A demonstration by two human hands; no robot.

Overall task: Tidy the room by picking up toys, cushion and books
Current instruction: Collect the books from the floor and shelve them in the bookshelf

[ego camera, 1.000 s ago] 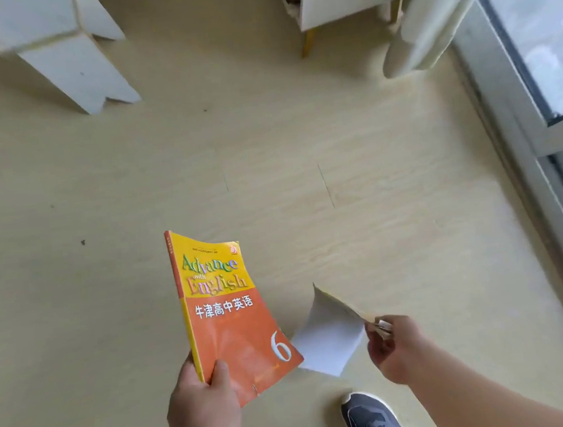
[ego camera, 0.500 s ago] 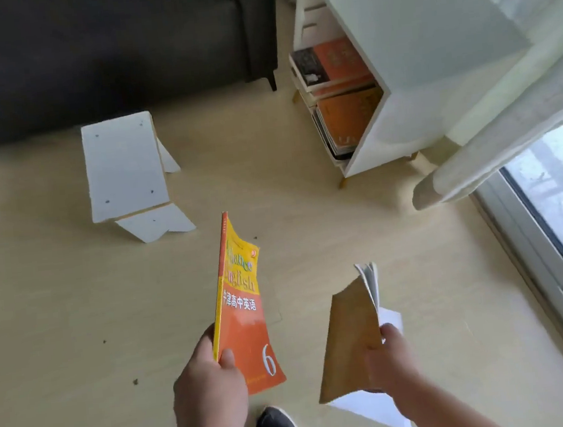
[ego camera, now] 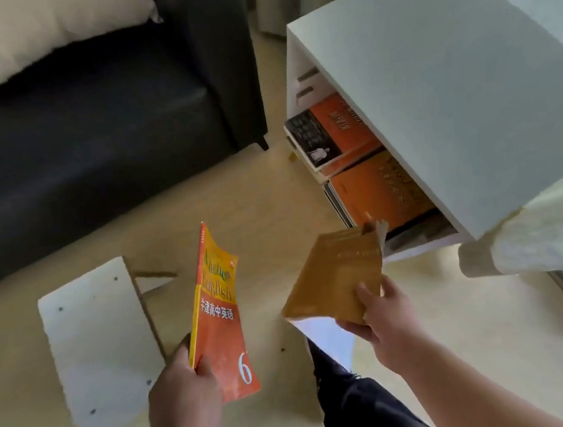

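Note:
My left hand [ego camera: 184,398] grips the lower spine edge of an orange and yellow English textbook [ego camera: 219,312], held upright above the floor. My right hand [ego camera: 386,320] holds a tan-covered book [ego camera: 334,273] by its lower corner, thumb on the cover, with a white page [ego camera: 323,336] hanging loose beneath. That book's top edge points at the open white cabinet [ego camera: 432,78], where several orange books [ego camera: 377,190] lie stacked on the shelves. A white cushion [ego camera: 35,30] rests on the dark sofa [ego camera: 87,135].
A small white stool [ego camera: 97,351] lies tipped on the light wooden floor at the left. My dark-trousered leg [ego camera: 360,402] is between the hands. A pale curtain [ego camera: 543,229] hangs at the right, next to the cabinet.
The view has lifted from the floor toward the sofa and cabinet. Both hands have carried their books up and closer to the cabinet, and the right-hand book has turned its tan cover upward.

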